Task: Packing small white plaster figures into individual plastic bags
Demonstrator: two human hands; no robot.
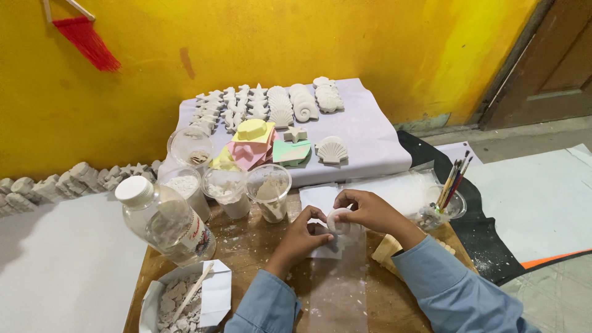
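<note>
Item: small round white plaster cast, held over a white sheet of paper on the wooden table, between both hands.

Progress, as judged from the layout: many casts are already finished. Rows of white starfish and shell casts lie on the pale cloth-covered bench by the yellow wall, with one scallop cast set apart and more pale pieces along the wall at left. The piece in hand looks unfinished; the paintbrushes stand unused in their clear cup.

Left hand: fingers curled, gripping the cast from below and the side.

Right hand: fingers bent round the cast's upper edge, pinching it (thumb contact hidden).

Nearby: coloured moulds, three clear cups of powder, a clear bottle with a white cap, a white tray of plaster rubble.
</note>
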